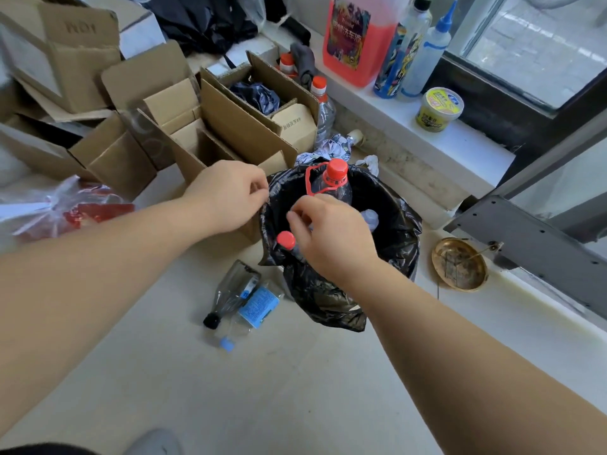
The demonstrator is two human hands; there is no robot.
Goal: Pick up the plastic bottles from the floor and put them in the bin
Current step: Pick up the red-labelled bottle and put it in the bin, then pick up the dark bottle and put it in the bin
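Note:
A bin lined with a black bag (399, 224) stands on the floor by the window ledge. Upright inside it is a large clear bottle with a red cap and red carry handle (336, 174), and beside that lies another clear bottle (370, 219). My left hand (226, 195) pinches the bag's left rim. Over the bin's near side, my right hand (331, 234) grips a small red-capped bottle (285, 240) by its neck; its body is hidden under the hand. On the floor in front of the bin lie a clear black-capped bottle (231, 290) and a blue-labelled, blue-capped bottle (254, 311).
Open cardboard boxes (230, 126) crowd the left and back. Two red-capped bottles (323, 106) stand behind a box. The ledge holds a pink jug (358, 41), spray bottles and a yellow tub (438, 110). A brass dish (460, 264) sits right of the bin, a plastic bag (65, 208) at far left.

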